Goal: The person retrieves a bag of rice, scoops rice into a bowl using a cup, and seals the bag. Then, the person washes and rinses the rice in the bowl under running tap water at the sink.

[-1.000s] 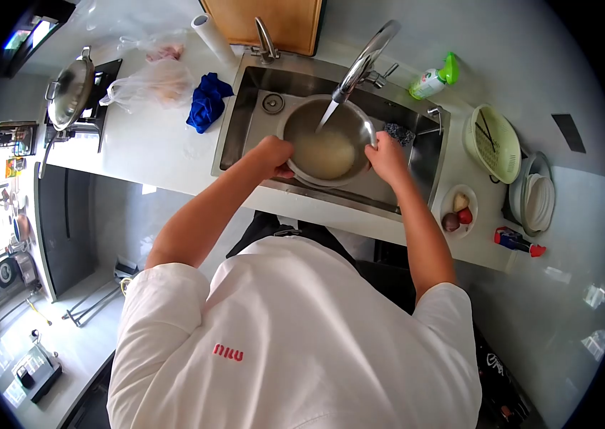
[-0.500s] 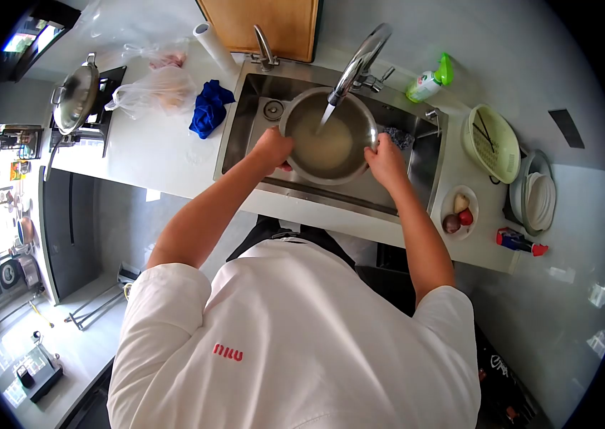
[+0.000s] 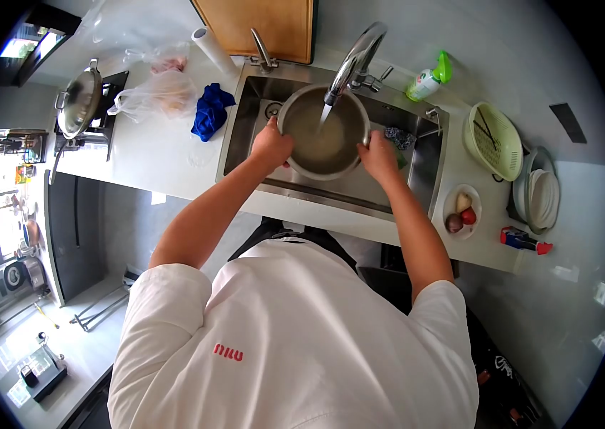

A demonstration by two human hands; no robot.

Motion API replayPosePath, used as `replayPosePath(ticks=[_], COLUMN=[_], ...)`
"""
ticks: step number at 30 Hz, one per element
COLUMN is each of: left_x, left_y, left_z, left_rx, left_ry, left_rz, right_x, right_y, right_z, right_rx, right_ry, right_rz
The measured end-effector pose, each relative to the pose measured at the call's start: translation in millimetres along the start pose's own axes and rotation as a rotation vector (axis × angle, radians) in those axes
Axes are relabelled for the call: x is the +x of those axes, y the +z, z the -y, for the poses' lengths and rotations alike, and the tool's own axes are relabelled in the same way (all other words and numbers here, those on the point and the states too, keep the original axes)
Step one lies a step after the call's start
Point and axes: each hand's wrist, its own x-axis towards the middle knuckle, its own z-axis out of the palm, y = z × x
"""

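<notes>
A round metal pot (image 3: 302, 159) with cloudy whitish water in it is held over the sink (image 3: 245, 107). My left hand (image 3: 272, 146) grips its left side, and my right hand (image 3: 380, 156) grips its right rim; the undersides of the fingers are hidden. From the tall curved faucet (image 3: 351, 63) a stream of water runs into the pot. What lies under the cloudy water is hard to make out. A dark mesh scrubber (image 3: 400, 138) lies in the sink just right of the pot.
Left of the sink are a blue cloth (image 3: 212, 112), plastic bags (image 3: 163, 93) and a paper roll (image 3: 214, 48). To the right stand a green-capped spray bottle (image 3: 429, 77), a pale green colander (image 3: 494, 143), stacked dishes (image 3: 540, 194) and a plate of vegetables (image 3: 463, 211).
The pot has shifted slightly left in the sink, together with my right hand. More of the scrubber shows, and a green patch appears below it. Water keeps running.
</notes>
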Motion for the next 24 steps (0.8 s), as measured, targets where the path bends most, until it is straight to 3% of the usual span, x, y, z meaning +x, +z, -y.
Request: replayPosePath(ticks=[3,6,11,15,18,24], left_x=[-9,14,32,24,19,-10], left_y=[0,16,49,75,89,113], left_z=[-13,12,55,63,64,54], left_rx=[0.061,0.002,-0.282,-0.445,-0.462,-0.597], left_ry=[-0.066,-0.192,-0.271,-0.405,-0.438,-0.560], left_rz=[-0.020,0.090,0.165,0.146,0.256,0.458], right_x=[2,1,6,1,-13,-30], right_y=[15,36,41,14,-16,-69], right_z=[-11,-28,-49,-57,-52,-53], right_rx=[0.032,0.045,-0.013,-0.077,-0.076,-0.115], right_ry=[-0.012,0.028,0.009,0.014,0.001,0.102], right_rz=[0.033,0.090,0.173,0.236,0.194,0.346])
